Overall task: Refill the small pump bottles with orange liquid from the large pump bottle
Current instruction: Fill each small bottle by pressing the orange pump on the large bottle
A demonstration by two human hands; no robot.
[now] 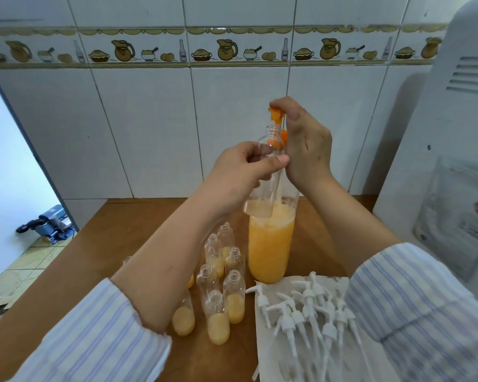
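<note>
The large clear bottle (271,244) stands on the wooden table, more than half full of orange liquid. My right hand (304,144) presses on its orange pump head (277,115). My left hand (246,169) holds a small clear bottle (271,139) tilted, its open neck just under the pump spout; it looks empty. Several small uncapped bottles (218,321) stand in a cluster left of the large bottle, some with orange liquid at the bottom, some empty.
Several white pump tops (309,307) lie on a white paper sheet (265,351) at front right. A white appliance (453,161) stands at the right. Tiled wall behind. The table's left edge (75,244) drops to the floor, where a blue machine (53,221) sits.
</note>
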